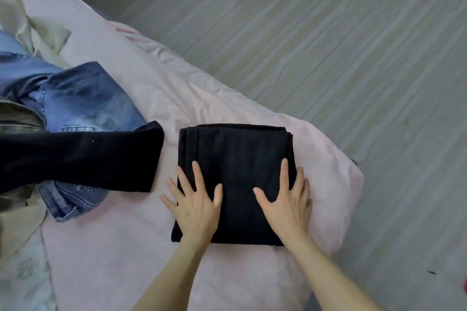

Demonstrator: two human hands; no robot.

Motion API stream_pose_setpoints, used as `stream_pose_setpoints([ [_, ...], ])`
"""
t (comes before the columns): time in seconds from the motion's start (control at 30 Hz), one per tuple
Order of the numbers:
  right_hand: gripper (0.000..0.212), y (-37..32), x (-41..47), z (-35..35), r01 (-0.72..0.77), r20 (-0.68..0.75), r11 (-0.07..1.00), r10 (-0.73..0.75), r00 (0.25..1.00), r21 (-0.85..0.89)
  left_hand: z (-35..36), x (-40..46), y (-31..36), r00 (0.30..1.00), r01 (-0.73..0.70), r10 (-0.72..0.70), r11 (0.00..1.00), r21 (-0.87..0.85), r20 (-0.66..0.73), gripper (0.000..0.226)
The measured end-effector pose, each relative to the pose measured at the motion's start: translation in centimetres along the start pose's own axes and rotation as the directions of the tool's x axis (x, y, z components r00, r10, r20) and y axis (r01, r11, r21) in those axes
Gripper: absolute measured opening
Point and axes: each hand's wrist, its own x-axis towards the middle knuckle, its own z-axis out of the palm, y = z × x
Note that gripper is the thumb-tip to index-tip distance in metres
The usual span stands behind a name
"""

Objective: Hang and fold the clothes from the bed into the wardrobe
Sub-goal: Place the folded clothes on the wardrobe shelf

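The folded black garment [235,179] lies near the corner of the bed [131,247], directly under both hands, the left hand [194,205] and right hand [288,205] spread flat on its near half, equally close, its long axis running away from the person.

Folded garment [235,174] lies flat on the bed [177,98], near its corner, floor [353,45] beyond the bed edge to the right and behind. Left hand [195,203] rests flat on the garment's near-left part, outer fingers overhanging its left edge onto the bed. Right hand [286,205] rests flat on the near-right part, outer fingers over the right edge. Left of the garment, apart from it: a trouser leg [83,156] lying across jeans [75,98]. Behind those, far left, a crumpled cloth [38,32] on the bed.
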Motion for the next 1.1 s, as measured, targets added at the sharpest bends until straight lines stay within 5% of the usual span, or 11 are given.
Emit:
stream_pose_setpoints([
  [0.47,0.07,-2.1,0.0,0.7,0.154,-0.126,0.988,-0.156,0.98,-0.027,-0.8,1.2,0.2,0.994,-0.106,0.105,0.993,-0.042,-0.024,0.076],
  [0.8,0.064,-2.5,-4.8,-5.4,0.35,-0.289,0.936,-0.327,0.9,0.029,-5.7,-4.5,0.8,0.909,-0.323,0.269,0.938,-0.129,-0.318,0.06],
  [1.1,0.056,2.3,-18.7,-11.8,0.185,-0.396,0.98,-0.145,0.907,0.066,-11.6,-16.4,0.2,0.816,-0.525,0.43,0.831,-0.184,-0.386,0.055],
])
